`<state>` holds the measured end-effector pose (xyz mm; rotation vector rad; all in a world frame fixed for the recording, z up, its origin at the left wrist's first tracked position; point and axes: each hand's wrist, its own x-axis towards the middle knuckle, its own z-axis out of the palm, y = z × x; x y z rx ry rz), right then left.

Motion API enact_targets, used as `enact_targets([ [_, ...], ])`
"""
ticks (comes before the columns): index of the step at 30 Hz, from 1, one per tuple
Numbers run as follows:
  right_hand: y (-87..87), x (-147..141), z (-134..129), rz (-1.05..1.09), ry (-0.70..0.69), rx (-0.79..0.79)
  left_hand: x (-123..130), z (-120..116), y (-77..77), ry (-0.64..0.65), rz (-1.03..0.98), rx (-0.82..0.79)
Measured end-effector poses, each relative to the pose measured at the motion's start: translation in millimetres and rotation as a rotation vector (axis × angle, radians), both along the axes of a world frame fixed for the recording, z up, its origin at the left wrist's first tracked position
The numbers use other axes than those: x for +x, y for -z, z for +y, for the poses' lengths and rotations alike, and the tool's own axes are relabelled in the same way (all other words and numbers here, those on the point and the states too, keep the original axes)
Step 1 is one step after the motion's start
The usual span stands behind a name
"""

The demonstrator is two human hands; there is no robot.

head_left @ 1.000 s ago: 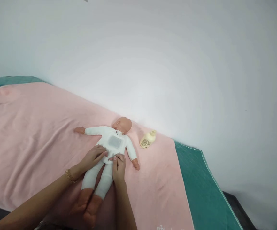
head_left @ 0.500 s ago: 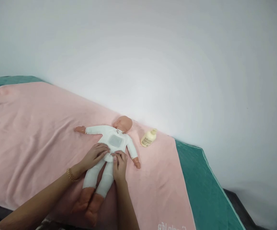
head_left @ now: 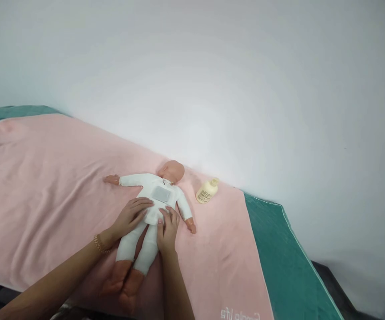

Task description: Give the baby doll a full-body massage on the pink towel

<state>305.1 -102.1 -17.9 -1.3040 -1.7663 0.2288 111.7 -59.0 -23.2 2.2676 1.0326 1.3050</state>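
A doll [head_left: 150, 182] with a white cloth body and orange-brown hands and feet lies on a pink blanket [head_left: 55, 169], its head toward the wall. A grey rectangular panel [head_left: 160, 194] shows on its torso. My left hand [head_left: 132, 215], with a beaded bracelet at the wrist, rests open on one side of the doll's waist. On the other side, my right hand [head_left: 168, 229] lies open against the waist, fingers slightly bent and apart. White cloth of the lower torso shows between the two hands.
A pale yellow bottle [head_left: 207, 191] stands right of the doll's head, near the wall [head_left: 192, 80]. Green cloth [head_left: 279, 249] shows beyond the blanket's right edge and at the far left. A dark edge [head_left: 334, 284] is at the lower right.
My hands have moved slightly apart, and the fingers of both have spread from the cloth at the doll's waist. The doll and the bottle lie as before.
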Motion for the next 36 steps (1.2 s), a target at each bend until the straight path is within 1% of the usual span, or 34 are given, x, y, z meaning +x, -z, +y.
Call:
enact_targets([
  [5,-0.3,-0.6,5.6,0.01,-0.021,-0.054,2.3,6.1,-1.4,0.008,-0.002,-0.11],
  [8,0.7,-0.8,7.3,0.019,-0.017,-0.068,3.1,7.6,-2.1,0.003,0.001,-0.143],
  [14,3.8,-0.1,5.5,0.007,-0.013,-0.01,2.9,4.5,-1.9,-0.007,-0.008,-0.105],
  [17,4.4,0.1,5.4,-0.015,-0.026,0.002,1.7,5.6,-0.4,-0.005,0.025,-0.098],
  [21,3.4,-0.6,7.7,-0.047,-0.031,-0.025,0.8,11.2,2.0,0.01,0.106,-0.106],
  [24,1.8,-1.7,9.2,-0.045,-0.022,-0.05,2.3,14.1,0.9,0.005,0.141,-0.118],
  [26,0.8,-2.2,9.1,-0.036,-0.02,-0.055,3.8,14.5,-2.7,-0.001,0.143,-0.129],
  [29,-1.1,-1.7,7.8,0.006,-0.034,-0.048,5.5,15.0,-12.3,-0.01,0.116,-0.152],
  [32,-5.9,-0.1,10.7,0.095,0.001,0.0,7.4,19.7,-24.0,-0.031,0.057,-0.16],
  [34,-12.7,0.3,19.3,0.161,0.058,0.034,10.9,27.1,-31.7,-0.053,0.009,-0.142],
  [36,-21.9,-0.5,34.3,0.186,0.099,0.049,16.9,38.1,-38.9,-0.061,-0.015,-0.112],
])
